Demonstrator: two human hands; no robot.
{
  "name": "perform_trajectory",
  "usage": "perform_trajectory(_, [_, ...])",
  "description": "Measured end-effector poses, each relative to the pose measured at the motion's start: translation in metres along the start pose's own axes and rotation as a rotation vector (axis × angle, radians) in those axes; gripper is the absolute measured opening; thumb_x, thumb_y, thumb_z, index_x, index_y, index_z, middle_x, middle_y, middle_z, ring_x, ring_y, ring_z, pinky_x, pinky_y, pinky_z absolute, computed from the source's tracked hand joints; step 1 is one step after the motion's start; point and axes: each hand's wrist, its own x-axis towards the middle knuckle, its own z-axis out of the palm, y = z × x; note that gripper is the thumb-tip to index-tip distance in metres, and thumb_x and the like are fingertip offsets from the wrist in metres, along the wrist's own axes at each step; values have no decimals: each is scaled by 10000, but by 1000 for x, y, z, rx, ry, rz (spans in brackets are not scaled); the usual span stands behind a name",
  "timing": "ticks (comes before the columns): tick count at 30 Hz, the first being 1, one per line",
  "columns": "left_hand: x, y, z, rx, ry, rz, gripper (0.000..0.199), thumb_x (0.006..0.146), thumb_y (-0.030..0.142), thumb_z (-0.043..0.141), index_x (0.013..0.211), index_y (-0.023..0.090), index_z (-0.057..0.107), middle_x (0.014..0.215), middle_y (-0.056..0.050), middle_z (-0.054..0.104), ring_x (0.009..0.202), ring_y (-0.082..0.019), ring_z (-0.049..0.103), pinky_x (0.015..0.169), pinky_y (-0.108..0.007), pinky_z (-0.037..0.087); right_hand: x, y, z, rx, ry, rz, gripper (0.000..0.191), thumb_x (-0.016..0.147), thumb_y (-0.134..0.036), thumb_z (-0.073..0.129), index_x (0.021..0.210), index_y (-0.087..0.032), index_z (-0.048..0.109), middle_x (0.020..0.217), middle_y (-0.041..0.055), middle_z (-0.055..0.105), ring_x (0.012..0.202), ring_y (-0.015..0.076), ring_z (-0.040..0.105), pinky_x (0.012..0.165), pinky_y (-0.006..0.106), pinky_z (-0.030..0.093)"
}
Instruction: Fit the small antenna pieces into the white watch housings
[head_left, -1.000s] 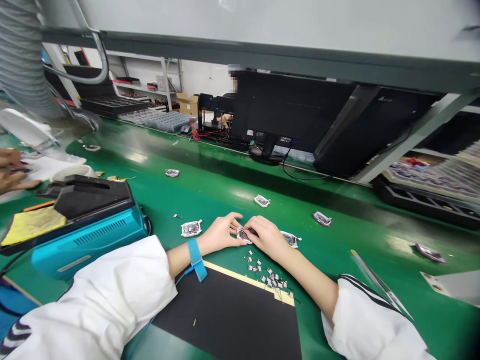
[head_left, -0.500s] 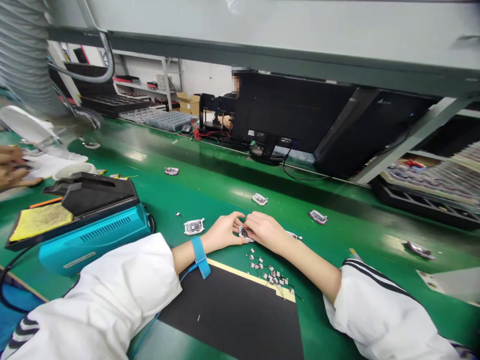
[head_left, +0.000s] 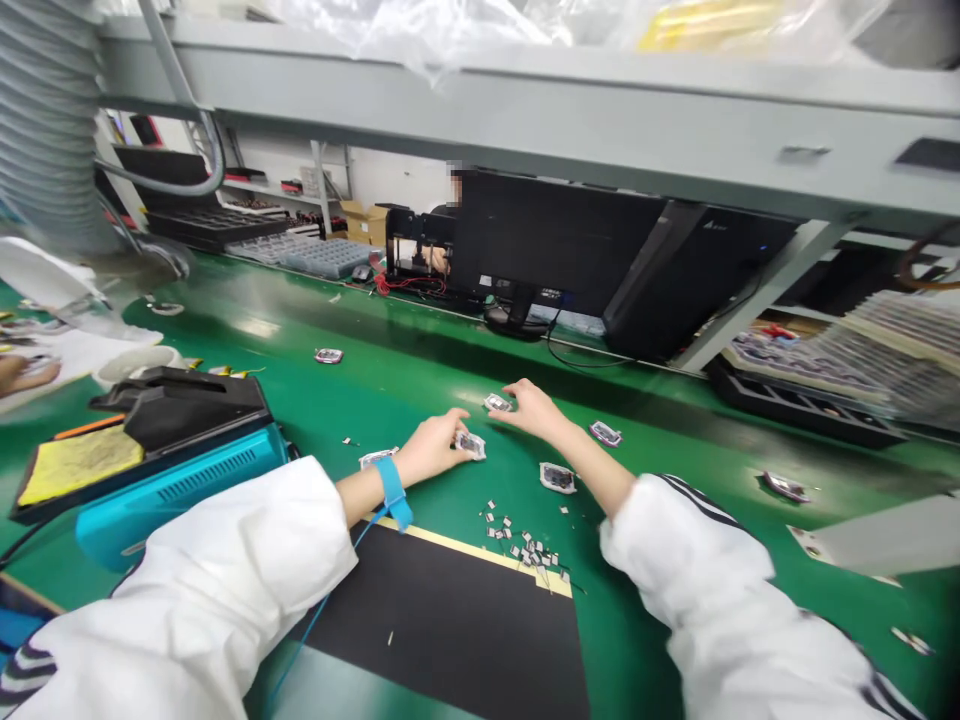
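Note:
My left hand, with a blue strap at its wrist, grips a small white-rimmed device between thumb and fingers. Farther forward, my right hand has its thumb and fingers around the sides of another white device on the green mat. Whether it presses on that device is hard to tell. A third device lies below my right wrist, and another is partly behind my left hand. Several tiny parts with wires are scattered near the black sheet.
A blue soldering unit with a yellow sponge stands at the left. A monitor is at the back. More devices lie at the right, near a metal bracket. Another person's hand shows at the far left.
My hands have moved apart. The right one has left the device at my left hand and reached forward to another. The camera view has shifted, showing more of the overhead shelf.

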Motion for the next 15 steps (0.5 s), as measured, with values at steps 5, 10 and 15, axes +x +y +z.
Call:
perform_trajectory(5, [48,-16,-18,218,94,-88,307,825,322,468,1058,122,472,1004,-67,526,887,-154,532,783,-358,468,23,4,18,54,-64,196,291,840,-351,441,997,-117,513,960,55,538,830,115,535,726,298,470])
perform_trajectory(10, [52,-7,-27,340,56,68,322,824,309,470,1090,129,458,1118,-86,476,1011,-194,484,863,-419,423,0,3,7,140,-45,145,305,826,-380,455,961,-116,528,961,59,536,844,121,525,752,311,452])
perform_trajectory(15, [5,29,-18,333,-318,545,268,810,60,386,972,186,558,1126,-3,531,1110,-114,430,998,-269,337,-49,-1,-3,287,-62,-49,360,709,-427,574,922,-137,591,869,58,552,813,164,527,730,284,432])
